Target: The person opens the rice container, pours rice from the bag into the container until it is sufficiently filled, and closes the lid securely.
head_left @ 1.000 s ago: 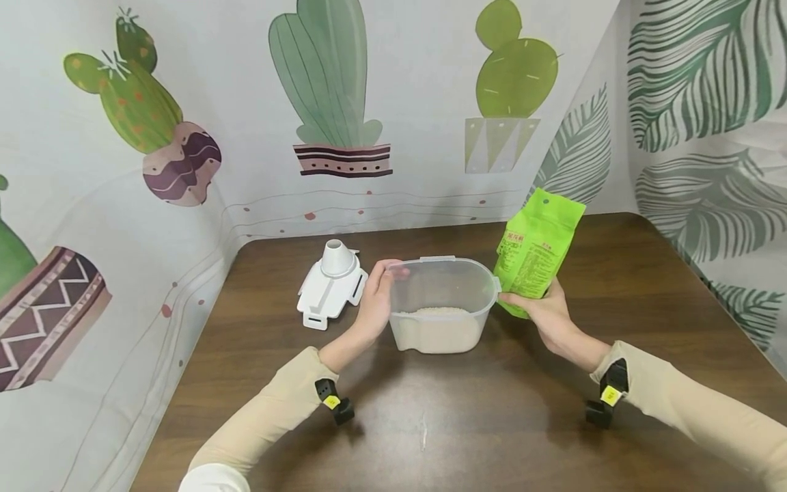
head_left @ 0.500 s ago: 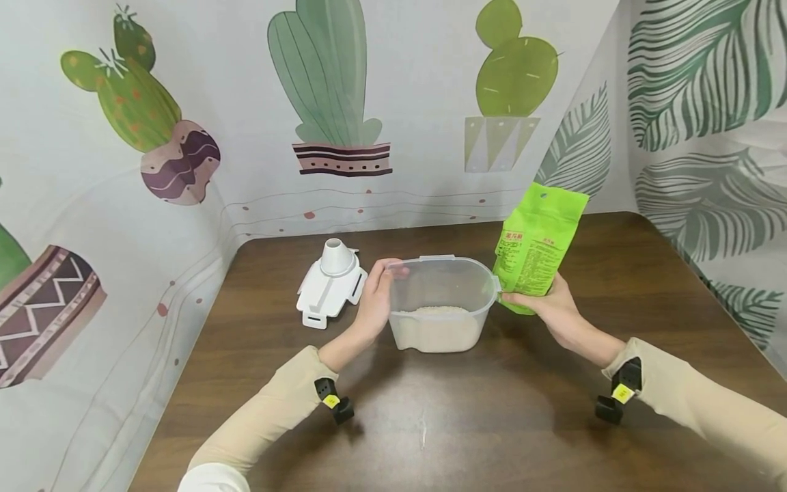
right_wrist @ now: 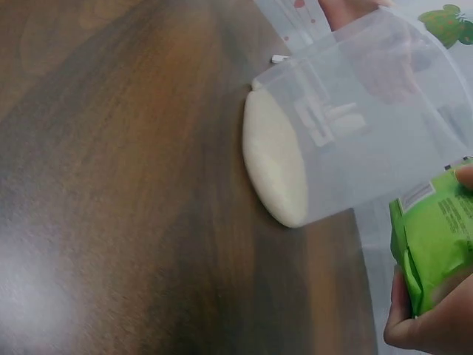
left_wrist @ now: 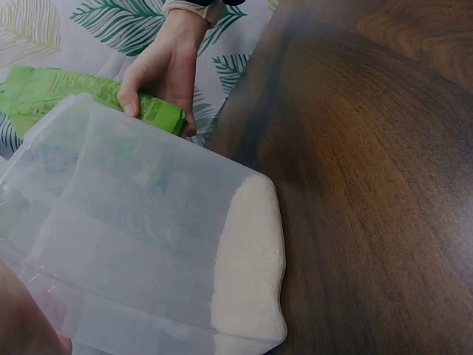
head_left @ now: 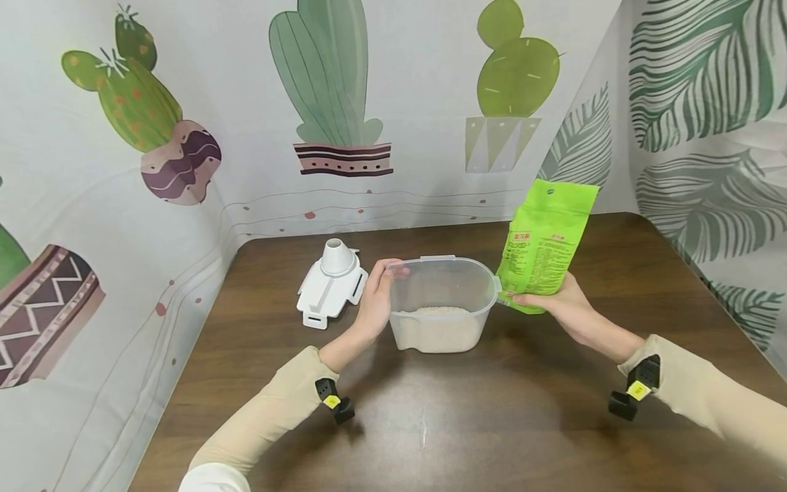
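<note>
A clear plastic storage container (head_left: 441,283) stands on the table with pale, fine rice-like grain (left_wrist: 247,259) filling its lower part. My left hand (head_left: 374,304) grips its left side, fingers over the rim and seen through the plastic. Just right of the container, my right hand (head_left: 568,306) grips a bright green printed bag (head_left: 544,242) by its lower end. The bag stands nearly upright above the table, its top tipped to the right. In the right wrist view, fingers and thumb hold the bag (right_wrist: 436,237) from both sides, close to the container's wall.
A white lid (head_left: 326,294) with a cone-shaped spout (head_left: 337,258) lies left of the container on the dark wooden table (head_left: 424,410). Behind the table's back edge hangs a cloth (head_left: 424,102) printed with cacti and leaves. A white round object (head_left: 214,478) shows at the bottom left.
My right hand has moved a little to the right with the green bag, drawing it slightly away from the container. The left hand and the container have stayed in place.
</note>
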The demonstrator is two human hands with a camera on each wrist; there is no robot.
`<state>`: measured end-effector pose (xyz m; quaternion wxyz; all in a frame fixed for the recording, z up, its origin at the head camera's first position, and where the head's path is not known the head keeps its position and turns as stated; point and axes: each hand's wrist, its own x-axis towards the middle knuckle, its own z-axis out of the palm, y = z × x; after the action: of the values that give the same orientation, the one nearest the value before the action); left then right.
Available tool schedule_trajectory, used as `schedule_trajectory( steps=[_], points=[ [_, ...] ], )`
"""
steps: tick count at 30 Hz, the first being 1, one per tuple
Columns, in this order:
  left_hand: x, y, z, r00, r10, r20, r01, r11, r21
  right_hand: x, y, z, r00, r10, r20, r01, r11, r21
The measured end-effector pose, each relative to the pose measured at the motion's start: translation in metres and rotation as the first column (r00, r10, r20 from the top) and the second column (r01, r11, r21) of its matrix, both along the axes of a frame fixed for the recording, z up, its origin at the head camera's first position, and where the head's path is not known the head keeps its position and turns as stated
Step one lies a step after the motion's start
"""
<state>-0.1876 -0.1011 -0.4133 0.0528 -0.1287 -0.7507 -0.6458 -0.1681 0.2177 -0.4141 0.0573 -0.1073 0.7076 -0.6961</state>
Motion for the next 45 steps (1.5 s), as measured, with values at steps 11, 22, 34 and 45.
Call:
schedule_trajectory(
  steps=[11,22,34,45],
  points=[
    [0.001,0.001,-0.001,1.000,0.005,-0.006,-0.005,1.000,0.003,-0.004,0.015,0.014,0.991,0.130,-0.043,-0.128,0.991,0.046],
    [0.001,0.003,-0.001,1.000,0.007,-0.020,-0.006,1.000,0.022,-0.006,0.023,0.033,0.970,0.234,-0.059,-0.222,0.962,0.160],
    [0.002,0.003,0.000,1.000,0.017,-0.013,-0.016,1.000,0.018,-0.013,0.025,0.048,0.952,0.301,-0.057,-0.272,0.916,0.294],
    [0.001,0.002,-0.001,1.000,0.021,-0.016,-0.021,1.000,0.018,-0.019,0.021,0.064,0.944,0.330,-0.013,-0.301,0.875,0.379]
  ],
)
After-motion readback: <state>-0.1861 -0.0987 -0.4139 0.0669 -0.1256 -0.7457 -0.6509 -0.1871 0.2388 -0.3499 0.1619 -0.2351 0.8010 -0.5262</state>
